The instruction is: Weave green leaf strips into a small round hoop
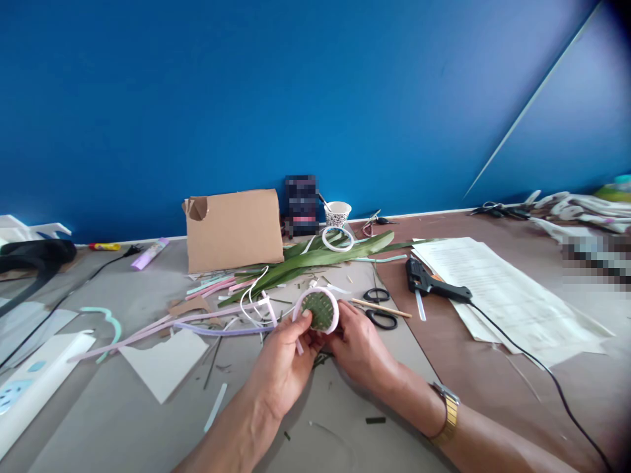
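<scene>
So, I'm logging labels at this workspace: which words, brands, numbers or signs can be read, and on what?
No text can be read.
Stacked papers: lines of print, too blurred to read.
Dark upright object: pixelated, unreadable.
Yellow-and-red tube: any print is too small.
Wristwatch: dial not readable.
Woven green disc in the left hand: no lettering visible.

From here I see a green disc (321,311), its pale pink rim (336,314), a blue wall (315,98), a black-and-white patterned cup (338,215).
</scene>
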A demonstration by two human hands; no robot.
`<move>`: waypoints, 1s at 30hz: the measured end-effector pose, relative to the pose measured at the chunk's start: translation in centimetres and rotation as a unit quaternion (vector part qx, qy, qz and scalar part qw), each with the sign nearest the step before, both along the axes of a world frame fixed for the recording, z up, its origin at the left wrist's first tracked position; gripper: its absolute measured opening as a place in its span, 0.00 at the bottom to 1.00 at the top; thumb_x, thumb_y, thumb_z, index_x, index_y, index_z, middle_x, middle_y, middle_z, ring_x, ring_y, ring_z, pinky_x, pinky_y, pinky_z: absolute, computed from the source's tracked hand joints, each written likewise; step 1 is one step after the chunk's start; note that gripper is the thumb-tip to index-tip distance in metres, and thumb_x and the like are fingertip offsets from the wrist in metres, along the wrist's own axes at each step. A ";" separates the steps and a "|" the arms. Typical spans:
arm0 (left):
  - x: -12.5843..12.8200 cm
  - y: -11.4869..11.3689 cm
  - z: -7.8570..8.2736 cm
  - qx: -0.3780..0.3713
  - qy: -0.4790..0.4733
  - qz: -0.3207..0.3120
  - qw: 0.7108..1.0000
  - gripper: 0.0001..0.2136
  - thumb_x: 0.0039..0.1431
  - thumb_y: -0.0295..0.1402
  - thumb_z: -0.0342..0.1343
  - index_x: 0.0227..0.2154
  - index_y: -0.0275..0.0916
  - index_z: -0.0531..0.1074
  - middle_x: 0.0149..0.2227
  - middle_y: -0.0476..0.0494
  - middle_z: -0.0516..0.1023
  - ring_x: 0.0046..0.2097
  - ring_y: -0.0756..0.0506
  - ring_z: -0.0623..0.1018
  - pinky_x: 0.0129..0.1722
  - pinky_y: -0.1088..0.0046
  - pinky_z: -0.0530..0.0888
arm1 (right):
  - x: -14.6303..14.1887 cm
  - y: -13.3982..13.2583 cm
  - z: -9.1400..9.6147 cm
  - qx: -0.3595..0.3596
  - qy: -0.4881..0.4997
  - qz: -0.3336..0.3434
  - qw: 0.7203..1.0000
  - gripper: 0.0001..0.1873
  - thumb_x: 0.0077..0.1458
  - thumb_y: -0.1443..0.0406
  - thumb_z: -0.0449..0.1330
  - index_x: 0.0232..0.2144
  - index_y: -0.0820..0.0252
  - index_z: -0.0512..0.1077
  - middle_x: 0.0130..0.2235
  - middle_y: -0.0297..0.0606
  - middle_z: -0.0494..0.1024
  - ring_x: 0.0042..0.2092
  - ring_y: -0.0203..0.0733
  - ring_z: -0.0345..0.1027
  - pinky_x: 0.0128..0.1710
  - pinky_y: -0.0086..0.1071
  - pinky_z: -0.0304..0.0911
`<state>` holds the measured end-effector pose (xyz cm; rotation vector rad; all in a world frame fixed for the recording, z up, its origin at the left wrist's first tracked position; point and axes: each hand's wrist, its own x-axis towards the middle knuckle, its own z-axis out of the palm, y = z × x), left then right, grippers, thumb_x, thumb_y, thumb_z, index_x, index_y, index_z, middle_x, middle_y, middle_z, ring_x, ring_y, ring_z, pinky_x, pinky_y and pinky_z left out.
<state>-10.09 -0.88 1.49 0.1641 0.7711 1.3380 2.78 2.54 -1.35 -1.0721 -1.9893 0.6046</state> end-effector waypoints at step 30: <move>0.4 -0.5 1.7 0.062 0.130 -0.039 0.989 0.06 0.53 0.27 0.60 0.36 0.34 0.76 0.35 0.44 0.78 0.35 0.50 0.75 0.36 0.76 0.72 | 2.3 1.2 4.2 -0.491 0.334 0.134 0.793 0.20 0.45 0.52 0.66 0.22 0.61 0.65 0.18 0.25 0.58 0.18 0.25 0.46 0.19 0.26 0.38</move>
